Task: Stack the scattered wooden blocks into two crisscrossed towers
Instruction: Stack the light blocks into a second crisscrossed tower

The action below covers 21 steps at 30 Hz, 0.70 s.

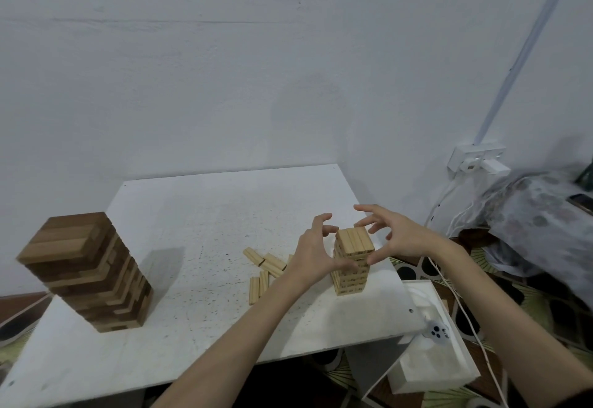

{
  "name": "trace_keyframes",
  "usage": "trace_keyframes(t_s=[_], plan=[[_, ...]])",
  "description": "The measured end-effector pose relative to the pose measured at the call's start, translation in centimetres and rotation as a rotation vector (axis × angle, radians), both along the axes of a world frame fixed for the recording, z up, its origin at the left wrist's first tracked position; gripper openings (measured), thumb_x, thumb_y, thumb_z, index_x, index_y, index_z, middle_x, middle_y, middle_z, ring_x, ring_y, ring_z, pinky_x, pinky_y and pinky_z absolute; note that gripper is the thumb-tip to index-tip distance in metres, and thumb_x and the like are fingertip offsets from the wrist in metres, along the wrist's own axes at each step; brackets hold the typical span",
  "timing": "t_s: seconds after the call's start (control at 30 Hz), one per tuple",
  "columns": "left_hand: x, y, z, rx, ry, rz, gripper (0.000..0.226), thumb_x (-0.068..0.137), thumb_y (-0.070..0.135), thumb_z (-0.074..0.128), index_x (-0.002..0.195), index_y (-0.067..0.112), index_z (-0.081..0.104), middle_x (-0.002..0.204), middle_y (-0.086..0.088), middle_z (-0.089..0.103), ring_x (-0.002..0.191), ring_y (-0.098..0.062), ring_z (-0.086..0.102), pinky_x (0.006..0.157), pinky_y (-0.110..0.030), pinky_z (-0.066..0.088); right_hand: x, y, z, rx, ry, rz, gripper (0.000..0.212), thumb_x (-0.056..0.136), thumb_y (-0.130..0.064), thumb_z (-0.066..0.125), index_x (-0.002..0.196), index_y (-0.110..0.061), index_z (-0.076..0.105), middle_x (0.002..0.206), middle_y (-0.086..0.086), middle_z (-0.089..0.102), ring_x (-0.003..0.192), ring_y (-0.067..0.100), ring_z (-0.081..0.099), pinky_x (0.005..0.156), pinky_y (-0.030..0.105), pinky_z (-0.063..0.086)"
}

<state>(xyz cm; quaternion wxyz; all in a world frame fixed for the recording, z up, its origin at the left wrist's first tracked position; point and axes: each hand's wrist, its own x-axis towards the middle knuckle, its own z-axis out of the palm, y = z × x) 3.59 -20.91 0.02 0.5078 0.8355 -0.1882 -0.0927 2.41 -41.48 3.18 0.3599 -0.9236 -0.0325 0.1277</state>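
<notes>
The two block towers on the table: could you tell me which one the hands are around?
The small pale tower on the right; the left hand and right hand flank it. The big dark tower stands alone.

White box [449, 372]; wall socket [478, 159]; cables [455, 218]

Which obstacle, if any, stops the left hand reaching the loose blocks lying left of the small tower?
Probably none. The left hand hovers by the small tower, and the loose blocks lie just beside it on the open white table.
</notes>
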Motion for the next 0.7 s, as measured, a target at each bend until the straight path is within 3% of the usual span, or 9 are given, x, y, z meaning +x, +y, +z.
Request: trace_keyframes(t_s=[0.13, 0.37, 0.7], plan=[[0.08, 0.05, 0.08, -0.035, -0.013, 0.018, 0.095, 0.061, 0.026, 0.088, 0.137, 0.019, 0.032, 0.123, 0.001, 0.059, 0.119, -0.014, 0.048, 0.101, -0.031, 0.039, 0.04, 0.09, 0.49, 0.003, -0.014, 0.005, 0.099, 0.064, -0.020, 0.088, 0.142, -0.038, 0.030, 0.120, -0.018, 0.058, 0.113, 0.008, 0.050, 0.083, 0.016, 0.039], [0.22, -0.10, 0.13, -0.036, -0.021, 0.012, 0.096, 0.060, 0.026, 0.088, 0.137, 0.019, 0.031, 0.124, 0.000, 0.059, 0.119, -0.015, 0.048, 0.102, -0.034, 0.040, 0.07, 0.48, 0.79, -0.007, -0.019, 0.021, 0.100, 0.063, -0.022, 0.088, 0.141, -0.040, 0.027, 0.121, -0.019, 0.056, 0.114, 0.007, 0.049, 0.087, 0.022, 0.039], [0.43, 0.09, 0.00, -0.037, -0.033, -0.011, 0.099, 0.059, 0.029, 0.088, 0.138, 0.019, 0.030, 0.126, 0.000, 0.057, 0.118, -0.013, 0.048, 0.098, -0.027, 0.039, 0.00, 0.86, 1.01, 0.017, -0.017, 0.020, 0.099, 0.063, -0.021, 0.088, 0.139, -0.043, 0.030, 0.120, -0.021, 0.057, 0.113, 0.002, 0.049, 0.084, 0.015, 0.038]])
